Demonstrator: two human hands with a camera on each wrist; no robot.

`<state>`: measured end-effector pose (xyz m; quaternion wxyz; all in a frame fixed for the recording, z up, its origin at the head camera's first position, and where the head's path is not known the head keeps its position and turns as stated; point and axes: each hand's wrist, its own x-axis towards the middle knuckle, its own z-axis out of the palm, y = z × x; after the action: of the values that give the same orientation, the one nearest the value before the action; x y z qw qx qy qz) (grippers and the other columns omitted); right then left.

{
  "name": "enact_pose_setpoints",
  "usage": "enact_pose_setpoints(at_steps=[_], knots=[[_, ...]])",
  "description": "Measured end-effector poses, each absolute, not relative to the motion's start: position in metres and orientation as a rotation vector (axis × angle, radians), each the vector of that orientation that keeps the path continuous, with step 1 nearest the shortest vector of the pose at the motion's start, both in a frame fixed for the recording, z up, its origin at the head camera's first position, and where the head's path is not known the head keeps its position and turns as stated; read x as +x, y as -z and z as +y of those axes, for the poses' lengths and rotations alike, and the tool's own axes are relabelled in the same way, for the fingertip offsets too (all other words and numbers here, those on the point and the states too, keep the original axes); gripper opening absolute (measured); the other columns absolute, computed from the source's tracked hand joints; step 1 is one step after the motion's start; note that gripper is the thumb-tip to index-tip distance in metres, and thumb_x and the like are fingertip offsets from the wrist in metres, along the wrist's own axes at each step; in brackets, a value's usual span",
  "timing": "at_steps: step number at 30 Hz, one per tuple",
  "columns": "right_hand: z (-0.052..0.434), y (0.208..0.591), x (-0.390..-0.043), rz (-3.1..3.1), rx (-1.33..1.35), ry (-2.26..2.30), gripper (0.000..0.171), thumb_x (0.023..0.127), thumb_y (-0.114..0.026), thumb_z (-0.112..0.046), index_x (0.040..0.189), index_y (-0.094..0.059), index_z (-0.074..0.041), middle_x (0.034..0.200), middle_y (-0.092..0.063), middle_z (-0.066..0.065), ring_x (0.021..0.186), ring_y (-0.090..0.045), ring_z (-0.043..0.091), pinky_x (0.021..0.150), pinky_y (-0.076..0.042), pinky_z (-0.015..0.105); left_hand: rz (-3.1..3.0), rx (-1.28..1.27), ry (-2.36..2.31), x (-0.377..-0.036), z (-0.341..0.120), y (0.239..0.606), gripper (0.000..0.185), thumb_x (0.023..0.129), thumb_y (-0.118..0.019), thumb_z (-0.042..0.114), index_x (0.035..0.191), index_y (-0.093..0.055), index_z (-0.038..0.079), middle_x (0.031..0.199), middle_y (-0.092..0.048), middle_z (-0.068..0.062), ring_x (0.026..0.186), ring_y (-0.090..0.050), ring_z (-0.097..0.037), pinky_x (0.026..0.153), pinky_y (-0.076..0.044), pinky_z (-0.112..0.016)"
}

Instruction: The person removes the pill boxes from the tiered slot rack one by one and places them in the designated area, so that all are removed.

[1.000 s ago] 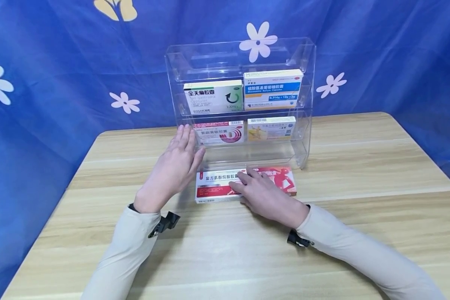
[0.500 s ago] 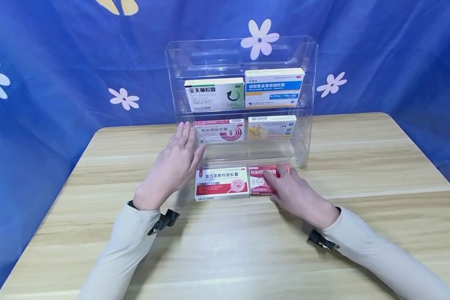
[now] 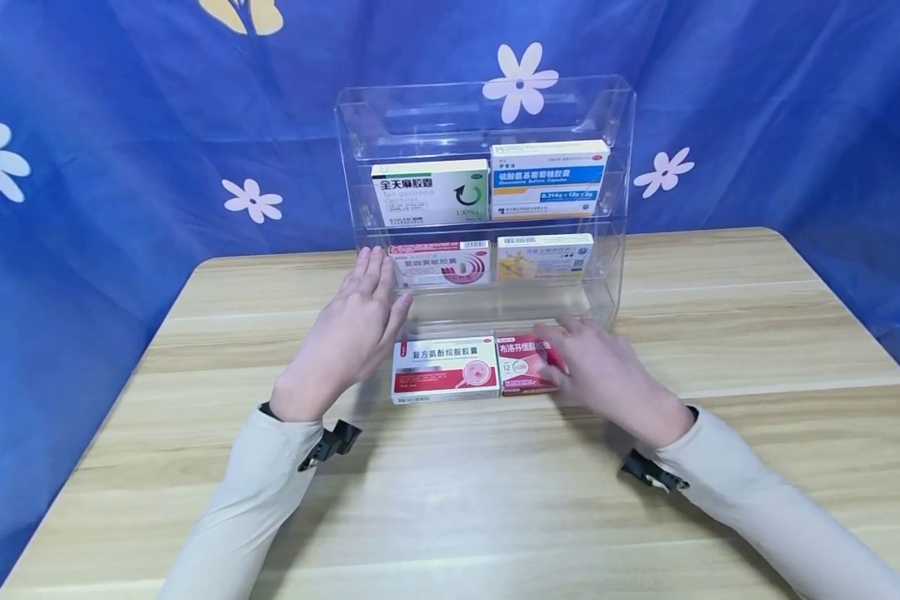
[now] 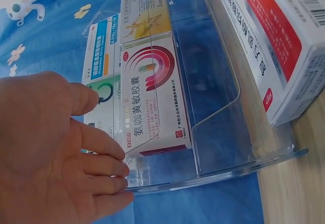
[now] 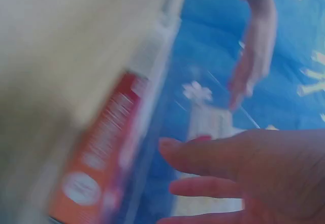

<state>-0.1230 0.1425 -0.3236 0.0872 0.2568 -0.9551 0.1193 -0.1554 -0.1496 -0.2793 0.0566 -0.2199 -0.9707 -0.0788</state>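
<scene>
A clear tiered display rack (image 3: 495, 302) stands on the table. My left hand (image 3: 345, 333) lies with straight fingers along its left side, beside the pink and white capsule box (image 3: 420, 265). In front of the rack's base, a white and red medicine box (image 3: 444, 367) and a red medicine box (image 3: 520, 367) sit side by side. My right hand (image 3: 607, 371), blurred, overlaps the red box's right part in the head view. In the right wrist view its extended fingers (image 5: 203, 155) are apart from the red box, with nothing between them.
The rack's upper tiers hold a green and white box (image 3: 431, 196), a blue and white box (image 3: 547, 179) and a yellow and white box (image 3: 543, 258). A blue flowered curtain (image 3: 120, 125) hangs behind the wooden table (image 3: 435, 517).
My right hand has moved rightward from the seam between the two front boxes to the red box's right side, uncovering both fronts, and has lifted its fingers off. My left hand stays put.
</scene>
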Motion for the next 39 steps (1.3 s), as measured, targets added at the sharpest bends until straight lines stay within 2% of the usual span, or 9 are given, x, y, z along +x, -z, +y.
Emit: enact_pose_setpoints(at_steps=[3, 5, 7, 14, 18, 23, 32, 39], knots=[[0.150, 0.306, -0.133, -2.775, 0.711, -0.492, 0.049, 0.083, -0.077, -0.017, 0.127, -0.060, -0.002, 0.118, -0.063, 0.020, 0.093, -0.064, 0.033, 0.070, -0.059, 0.044, -2.941, -0.665, 0.235, -0.156, -0.149, 0.279, 0.065, 0.106, -0.029, 0.036, 0.146, -0.023, -0.013, 0.154, -0.016, -0.030, 0.145, -0.009, -0.039, 0.119, -0.010, -0.046], [0.154, 0.295, -0.140, -2.699, 0.661, -0.547, 0.045, 0.084, -0.075, -0.012, 0.125, -0.061, 0.002, 0.115, -0.064, 0.022, 0.085, -0.065, 0.031, 0.069, -0.058, 0.042, -2.941, -0.664, 0.232, -0.156, -0.149, 0.279, 0.065, 0.105, -0.030, 0.036, 0.146, -0.023, -0.013, 0.154, -0.016, -0.030, 0.145, -0.009, -0.039, 0.119, -0.010, -0.046], [0.158, 0.285, -0.147, -2.628, 0.601, -0.576, 0.042, 0.085, -0.074, -0.010, 0.122, -0.062, 0.003, 0.114, -0.065, 0.024, 0.085, -0.066, 0.033, 0.072, -0.058, 0.044, -2.936, -0.668, 0.234, -0.156, -0.149, 0.279, 0.064, 0.106, -0.029, 0.036, 0.146, -0.023, -0.014, 0.154, -0.016, -0.030, 0.145, -0.009, -0.039, 0.119, -0.009, -0.046], [0.169, 0.272, -0.172, -2.446, 0.485, -0.625, 0.028, 0.087, -0.069, -0.003, 0.112, -0.065, 0.010, 0.106, -0.067, 0.025, 0.097, -0.064, 0.039, 0.086, -0.054, 0.047, -2.923, -0.666, 0.240, -0.157, -0.149, 0.282, 0.064, 0.105, -0.030, 0.035, 0.146, -0.024, -0.014, 0.154, -0.017, -0.030, 0.145, -0.010, -0.039, 0.119, -0.010, -0.046], [0.172, 0.277, -0.182, -2.447, 0.487, -0.617, 0.025, 0.087, -0.069, -0.001, 0.109, -0.066, 0.011, 0.104, -0.067, 0.025, 0.096, -0.065, 0.038, 0.086, -0.054, 0.047, -2.926, -0.668, 0.243, -0.157, -0.149, 0.282, 0.063, 0.105, -0.031, 0.035, 0.146, -0.024, -0.014, 0.154, -0.017, -0.030, 0.145, -0.010, -0.039, 0.119, -0.011, -0.046], [0.174, 0.283, -0.187, -2.507, 0.445, -0.625, 0.028, 0.086, -0.068, 0.002, 0.113, -0.065, 0.010, 0.109, -0.065, 0.026, 0.097, -0.064, 0.039, 0.084, -0.054, 0.048, -2.935, -0.660, 0.233, -0.158, -0.149, 0.282, 0.063, 0.105, -0.031, 0.034, 0.146, -0.023, -0.013, 0.154, -0.017, -0.029, 0.145, -0.010, -0.039, 0.119, -0.011, -0.047], [0.176, 0.288, -0.193, -2.545, 0.451, -0.662, 0.033, 0.087, -0.067, 0.002, 0.119, -0.062, 0.010, 0.114, -0.064, 0.028, 0.101, -0.064, 0.040, 0.088, -0.054, 0.048, -2.938, -0.646, 0.232, -0.157, -0.152, 0.282, 0.062, 0.105, -0.032, 0.033, 0.146, -0.024, -0.014, 0.154, -0.018, -0.030, 0.145, -0.011, -0.040, 0.118, -0.013, -0.050], [0.181, 0.288, -0.192, -2.578, 0.431, -0.635, 0.033, 0.089, -0.065, 0.001, 0.121, -0.062, 0.007, 0.114, -0.064, 0.027, 0.096, -0.065, 0.040, 0.080, -0.056, 0.049, -2.934, -0.653, 0.223, -0.157, -0.149, 0.282, 0.063, 0.105, -0.031, 0.034, 0.146, -0.023, -0.013, 0.155, -0.017, -0.029, 0.145, -0.010, -0.039, 0.119, -0.011, -0.048]])
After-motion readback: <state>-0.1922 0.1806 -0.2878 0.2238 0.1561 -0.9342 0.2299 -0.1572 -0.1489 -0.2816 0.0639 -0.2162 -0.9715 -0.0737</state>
